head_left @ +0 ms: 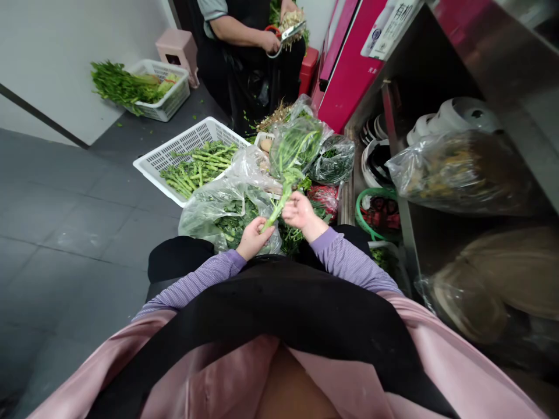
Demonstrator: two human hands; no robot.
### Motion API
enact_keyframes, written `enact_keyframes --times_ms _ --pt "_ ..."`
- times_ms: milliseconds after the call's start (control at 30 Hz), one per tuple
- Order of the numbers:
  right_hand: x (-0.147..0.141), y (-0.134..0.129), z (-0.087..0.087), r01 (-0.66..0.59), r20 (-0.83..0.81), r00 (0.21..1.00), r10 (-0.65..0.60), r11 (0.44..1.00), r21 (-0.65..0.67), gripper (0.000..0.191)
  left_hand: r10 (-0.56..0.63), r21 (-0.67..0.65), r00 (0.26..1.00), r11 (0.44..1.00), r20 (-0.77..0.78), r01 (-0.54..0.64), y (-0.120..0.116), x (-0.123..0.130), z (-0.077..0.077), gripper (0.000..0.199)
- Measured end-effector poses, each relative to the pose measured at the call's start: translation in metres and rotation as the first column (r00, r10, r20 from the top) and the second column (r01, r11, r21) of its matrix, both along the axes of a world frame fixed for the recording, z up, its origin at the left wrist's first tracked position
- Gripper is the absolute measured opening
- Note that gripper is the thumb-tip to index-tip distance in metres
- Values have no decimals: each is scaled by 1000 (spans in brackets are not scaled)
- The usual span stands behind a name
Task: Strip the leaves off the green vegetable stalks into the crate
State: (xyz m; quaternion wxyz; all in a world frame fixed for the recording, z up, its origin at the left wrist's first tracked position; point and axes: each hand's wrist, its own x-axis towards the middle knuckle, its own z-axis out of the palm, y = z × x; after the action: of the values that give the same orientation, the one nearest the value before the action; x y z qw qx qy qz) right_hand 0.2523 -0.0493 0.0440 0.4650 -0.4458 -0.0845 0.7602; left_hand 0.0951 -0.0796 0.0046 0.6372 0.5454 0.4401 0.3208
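A pale green leafy vegetable stalk slants up between my hands, with leaves at its far end. My left hand is closed around the stalk's lower end. My right hand has its fingers curled against the stalk's middle; their tips are partly hidden. Under my hands, a clear plastic bag holds dark leafy greens. Just beyond, a white basket contains several trimmed green stalks. More bagged greens lie past my right hand.
Opposite me, a seated person holds scissors and a rooty bunch. Back left are a basket of leafy greens and a pink stool. Metal shelving stands close on my right, with a bulging plastic bag sticking out.
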Motion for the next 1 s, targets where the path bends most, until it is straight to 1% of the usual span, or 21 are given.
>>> enact_keyframes --times_ms 33,67,100,167,233,267,333,433,500,533,600,633,700,733,767,800,867,900,933,967,1000 --pt "-5 -5 -5 -81 -17 997 81 996 -43 22 29 27 1000 999 -3 -29 1 0 0 30" --pt "-9 -10 -10 -120 0 993 120 992 -47 19 80 92 996 993 -30 -77 3 0 -1 28" --pt "-12 -15 -15 -114 58 992 115 993 -13 15 143 178 987 976 -75 -127 5 -1 -2 27" --pt "-13 -20 -21 -7 251 967 -36 986 168 9 260 338 944 924 -203 -181 9 -4 -5 25" --pt "-6 -19 -21 56 394 894 -215 924 377 13 314 414 887 896 -339 -159 11 -7 -8 24" --pt "-1 -17 -19 43 430 867 -253 896 442 16 323 427 860 893 -394 -140 12 -9 -9 23" --pt "6 -12 -14 4 463 847 -262 874 487 22 335 440 817 891 -470 -112 13 -11 -9 22" --pt "7 -6 -10 69 480 810 -336 869 491 24 347 440 802 890 -485 -119 16 -12 -9 22" --pt "3 -5 -12 120 434 823 -366 859 497 24 311 386 857 911 -411 -146 15 -11 -9 24" --pt "1 -5 -13 142 388 849 -358 862 486 24 268 321 898 934 -349 -154 12 -11 -9 25" --pt "-3 -6 -17 169 265 919 -292 900 403 20 116 88 978 991 -173 -102 3 -9 -9 29" --pt "-5 -7 -18 163 198 951 -237 930 331 15 29 -63 997 997 -65 -33 -3 -8 -8 32" --pt "-7 -8 -19 89 94 990 -109 977 194 5 -66 -306 989 946 132 104 -11 -6 -6 37" --pt "-7 -9 -19 45 79 995 -58 987 154 7 -49 -362 982 925 185 115 -8 -7 -4 39" --pt "-5 -10 -18 22 101 994 -37 989 144 12 3 -375 981 924 193 71 0 -11 0 40" --pt "0 -11 -16 26 162 985 -53 986 166 16 83 -346 983 938 162 -22 15 -17 5 40" --pt "22 -16 -10 72 358 917 -175 956 284 21 264 -184 964 949 21 -256 64 -37 16 37" --pt "39 -20 -7 87 471 843 -259 930 357 23 346 -65 936 935 -64 -349 93 -49 22 36" --pt "60 -25 -4 88 582 738 -342 904 419 22 396 63 904 918 -159 -391 122 -62 25 35" --pt "84 -33 -3 84 684 602 -412 884 459 22 454 174 855 890 -252 -422 147 -73 25 36" --pt "110 -44 -4 85 776 439 -452 881 465 22 512 217 810 858 -286 -466 165 -82 22 34"
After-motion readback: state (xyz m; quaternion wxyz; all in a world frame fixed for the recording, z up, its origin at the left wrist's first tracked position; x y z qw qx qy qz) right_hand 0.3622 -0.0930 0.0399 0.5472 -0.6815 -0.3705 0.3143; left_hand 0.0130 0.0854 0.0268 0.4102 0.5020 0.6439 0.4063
